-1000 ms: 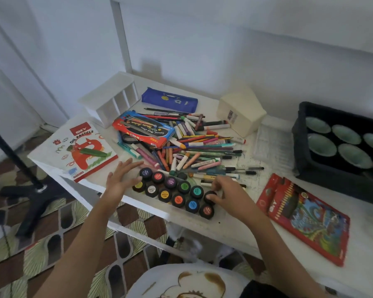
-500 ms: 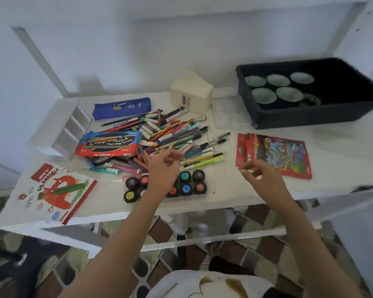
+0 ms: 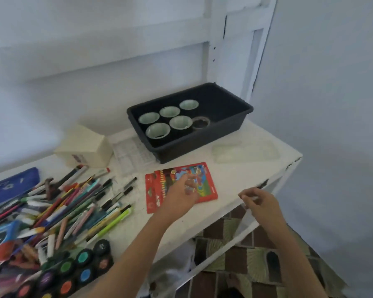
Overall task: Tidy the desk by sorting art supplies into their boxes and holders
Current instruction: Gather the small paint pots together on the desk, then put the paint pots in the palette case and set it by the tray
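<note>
We note the left hand (image 3: pixel 181 195), fingers relaxed, over the red pencil box (image 3: pixel 207 188) on the desk (image 3: pixel 235 175); the right hand (image 3: pixel 262 204) hovers loosely curled, empty.

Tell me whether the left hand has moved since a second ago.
Yes. The left hand has shifted right, away from the paint pots, and is now over the red pencil box.

Mid-desk, red pencil box (image 3: pixel 207 191) lying flat, loose pens (image 3: pixel 73 203) heaped left, paint pots (image 3: pixel 84 258) front-left
</note>
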The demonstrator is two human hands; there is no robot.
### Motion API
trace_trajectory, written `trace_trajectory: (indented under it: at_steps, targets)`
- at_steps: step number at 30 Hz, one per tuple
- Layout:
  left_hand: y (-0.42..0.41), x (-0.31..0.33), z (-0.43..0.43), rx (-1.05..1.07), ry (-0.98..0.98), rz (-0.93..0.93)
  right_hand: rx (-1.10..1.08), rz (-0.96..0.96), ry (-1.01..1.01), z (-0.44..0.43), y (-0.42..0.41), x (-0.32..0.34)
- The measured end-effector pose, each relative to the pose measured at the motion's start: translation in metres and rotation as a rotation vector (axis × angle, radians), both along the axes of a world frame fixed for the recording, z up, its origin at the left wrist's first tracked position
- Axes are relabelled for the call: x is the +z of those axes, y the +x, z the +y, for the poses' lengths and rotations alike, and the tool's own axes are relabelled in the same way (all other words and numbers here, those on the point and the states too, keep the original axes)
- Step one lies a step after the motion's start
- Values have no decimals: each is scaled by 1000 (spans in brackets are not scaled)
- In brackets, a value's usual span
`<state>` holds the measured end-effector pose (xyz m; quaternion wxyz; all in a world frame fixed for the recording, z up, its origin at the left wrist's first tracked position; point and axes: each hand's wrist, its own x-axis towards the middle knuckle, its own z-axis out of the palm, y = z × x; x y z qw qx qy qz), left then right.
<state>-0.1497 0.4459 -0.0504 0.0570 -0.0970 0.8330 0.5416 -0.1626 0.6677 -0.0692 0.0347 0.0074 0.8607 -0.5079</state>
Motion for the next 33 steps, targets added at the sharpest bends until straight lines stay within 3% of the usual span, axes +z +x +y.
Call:
trace_trajectory:
  at_steps: [6, 9, 13, 17, 25, 33]
  targets:
    - [-96, -12, 66, -35, -160, 64, -62, 18, 41, 68, -80, -6]
    - [-137, -20, 94, 44, -274, 74, -97, 47, 55, 100, -119, -12]
    - [-175, -29, 122, 253, -352, -68, -66, 93, 142, 131, -159, -17]
    - [-194, -40, 147, 308, -448, -216, 20, 68, 225, 146, -188, -22]
    - [-203, -46, 162, 321, -419, -193, 126, -18, 227, 142, -211, -19]
    - [-209, -47, 168, 229, -431, -181, 164, -121, 352, 136, -222, -16]
